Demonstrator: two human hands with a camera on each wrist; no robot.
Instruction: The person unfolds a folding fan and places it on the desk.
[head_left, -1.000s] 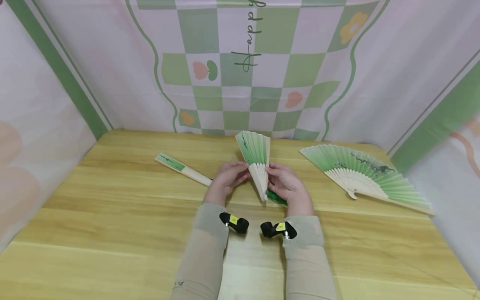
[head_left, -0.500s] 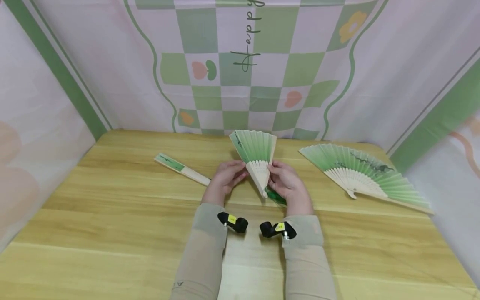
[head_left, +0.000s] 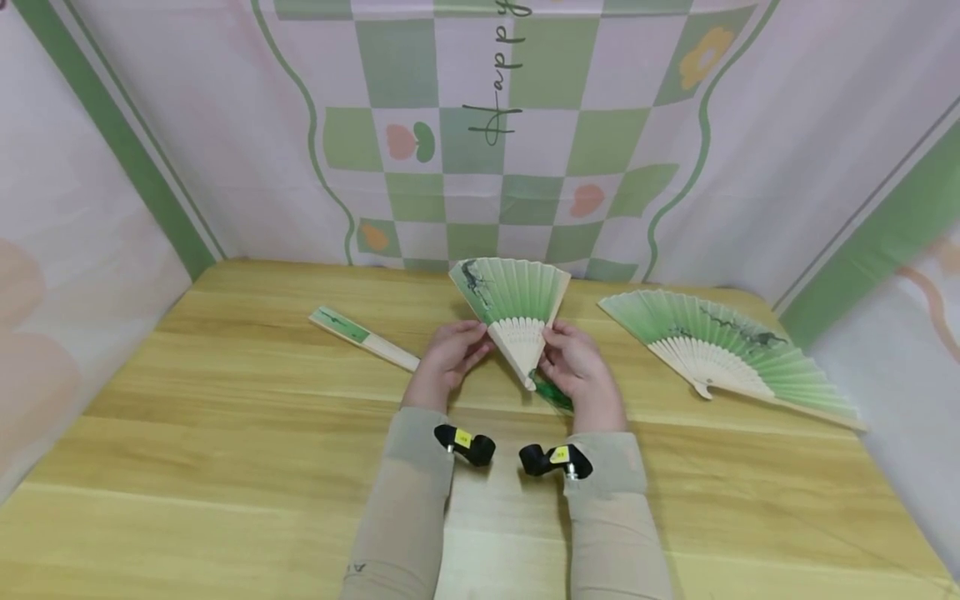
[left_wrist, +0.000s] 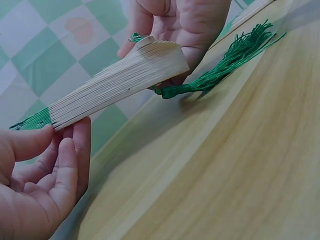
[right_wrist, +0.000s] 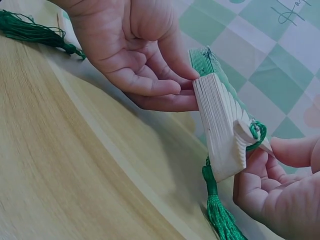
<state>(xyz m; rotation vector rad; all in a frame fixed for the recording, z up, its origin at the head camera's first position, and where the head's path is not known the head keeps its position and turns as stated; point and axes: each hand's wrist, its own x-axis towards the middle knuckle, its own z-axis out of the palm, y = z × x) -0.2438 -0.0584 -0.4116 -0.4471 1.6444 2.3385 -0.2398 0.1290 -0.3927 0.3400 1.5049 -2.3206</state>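
Note:
Both hands hold a half-spread green folding fan (head_left: 517, 292) at the middle of the table. The left hand (head_left: 452, 354) pinches its left outer rib between thumb and fingers, and in the left wrist view many ribs (left_wrist: 110, 85) are still stacked there. On the opposite side, the right hand (head_left: 573, 358) pinches the right outer rib, as the right wrist view also shows. The fan's pivot end points toward the person. From it a green tassel (left_wrist: 225, 65) hangs down to the tabletop. Dark branch painting shows on the fan's left leaf.
A folded fan (head_left: 345, 327) lies left of the hands, its near end hidden behind the left hand; a green tassel (right_wrist: 35, 35) lies by it. To the right a fully spread green fan (head_left: 720, 358) rests on the wooden table (head_left: 225, 467). Printed cloth (head_left: 547, 142) hangs behind.
The held fan has spread wider, from a narrow wedge to a broader one, and more of the branch painting shows. The hands have drawn slightly apart; the other fans have not moved.

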